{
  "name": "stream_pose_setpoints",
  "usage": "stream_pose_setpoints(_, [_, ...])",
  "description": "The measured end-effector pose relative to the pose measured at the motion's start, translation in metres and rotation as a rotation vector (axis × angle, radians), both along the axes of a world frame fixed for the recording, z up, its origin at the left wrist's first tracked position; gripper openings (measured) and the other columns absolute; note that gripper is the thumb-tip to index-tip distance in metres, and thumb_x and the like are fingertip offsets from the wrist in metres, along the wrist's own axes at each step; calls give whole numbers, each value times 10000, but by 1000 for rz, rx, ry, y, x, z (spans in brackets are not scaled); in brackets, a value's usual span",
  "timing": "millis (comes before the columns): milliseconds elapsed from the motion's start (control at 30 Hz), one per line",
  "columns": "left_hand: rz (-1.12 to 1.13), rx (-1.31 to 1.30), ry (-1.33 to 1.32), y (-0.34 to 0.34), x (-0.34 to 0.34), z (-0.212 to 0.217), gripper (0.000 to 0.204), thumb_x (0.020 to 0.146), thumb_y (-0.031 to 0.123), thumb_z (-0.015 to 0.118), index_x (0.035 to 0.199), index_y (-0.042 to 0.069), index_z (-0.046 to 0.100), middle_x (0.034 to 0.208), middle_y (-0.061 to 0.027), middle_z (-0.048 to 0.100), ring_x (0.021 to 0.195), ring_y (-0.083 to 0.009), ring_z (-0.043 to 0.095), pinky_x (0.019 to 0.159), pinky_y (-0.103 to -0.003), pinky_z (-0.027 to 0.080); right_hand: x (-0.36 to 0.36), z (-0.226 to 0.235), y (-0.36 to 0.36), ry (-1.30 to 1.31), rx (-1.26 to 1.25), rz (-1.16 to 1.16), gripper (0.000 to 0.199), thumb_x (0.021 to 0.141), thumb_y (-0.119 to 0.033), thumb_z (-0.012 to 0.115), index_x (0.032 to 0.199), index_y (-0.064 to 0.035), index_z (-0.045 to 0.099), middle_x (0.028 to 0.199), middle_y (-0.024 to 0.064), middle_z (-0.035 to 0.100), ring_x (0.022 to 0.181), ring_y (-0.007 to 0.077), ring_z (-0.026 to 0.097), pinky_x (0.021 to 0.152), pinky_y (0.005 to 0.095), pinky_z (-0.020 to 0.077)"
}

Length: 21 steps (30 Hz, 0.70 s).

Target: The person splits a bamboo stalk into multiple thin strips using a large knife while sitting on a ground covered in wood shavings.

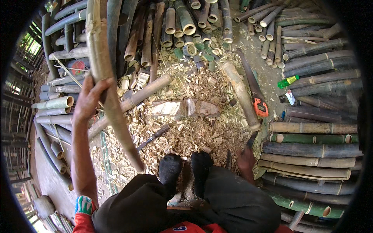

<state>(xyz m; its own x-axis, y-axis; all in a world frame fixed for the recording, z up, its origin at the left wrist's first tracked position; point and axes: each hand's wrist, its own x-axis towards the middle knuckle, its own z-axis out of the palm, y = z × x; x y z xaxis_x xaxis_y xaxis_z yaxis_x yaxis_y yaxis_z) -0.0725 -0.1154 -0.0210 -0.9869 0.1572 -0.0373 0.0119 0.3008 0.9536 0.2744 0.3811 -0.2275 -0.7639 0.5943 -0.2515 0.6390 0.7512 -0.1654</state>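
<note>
My left hand (91, 95) is closed round a long bamboo pole (103, 58), which stands tilted and runs from the top edge down toward my left knee. Low on the right, my right hand (246, 160) is closed on a dark-bladed knife (252, 139), its blade pointing up and away; the grip is mostly hidden by the fingers. A second dark blade (229, 159) lies in the shavings just left of that hand. Ahead of my feet rests a notched wooden block (186, 108). Nearer my left foot lies a chisel-like tool (153, 138) with a dark handle.
Shavings (186, 134) cover the floor. A handsaw (256, 89) with an orange handle lies beside a bamboo length (239, 93). Another bamboo length (145, 91) crosses behind the held pole. Bamboo stacks (311, 149) line the right side, with a green bottle (288, 81) on them.
</note>
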Motion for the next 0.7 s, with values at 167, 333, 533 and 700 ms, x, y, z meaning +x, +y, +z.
stream_pose_setpoints(167, [-68, 152, -85, 68, -3, -31, 621, 901, 362, 729, 1305, -45, 490, 1059, -144, 630, 959, -203, 629, 878, -349, 538, -169, -4, -57, -13, -393, 377, 536, 993, -470, 605, 1113, 44, 702, 1018, 275, 725, 925, 397, 719, 844, 490, 543])
stream_pose_setpoints(333, [-64, 215, -269, 120, 34, -77, 632, 906, 230, 726, 1396, -43, 435, 1170, -174, 633, 1083, -250, 620, 986, -388, 530, -209, -27, -64, 116, -798, 423, 194, 971, -269, 689, 1009, -89, 751, 771, 78, 701, 612, 160, 615, 548, 320, 494])
stream_pose_setpoints(533, [-276, 84, -533, 154, 108, -156, 790, 922, 313, 777, 1451, -78, 340, 1258, -262, 587, 1192, -340, 599, 1060, -441, 526, -217, 51, 7, 620, -1140, -179, 169, 996, -224, 690, 962, -61, 720, 637, -33, 569, 478, 43, 460, 395, 219, 360])
stream_pose_setpoints(700, [-347, -124, -366, 181, 147, -206, 840, 841, 479, 845, 1320, -86, 452, 1143, -258, 663, 1037, -334, 683, 938, -426, 564, -194, 40, 47, 643, -948, -157, 293, 988, -325, 718, 1012, -33, 693, 645, -26, 567, 511, 84, 523, 428, 242, 401])
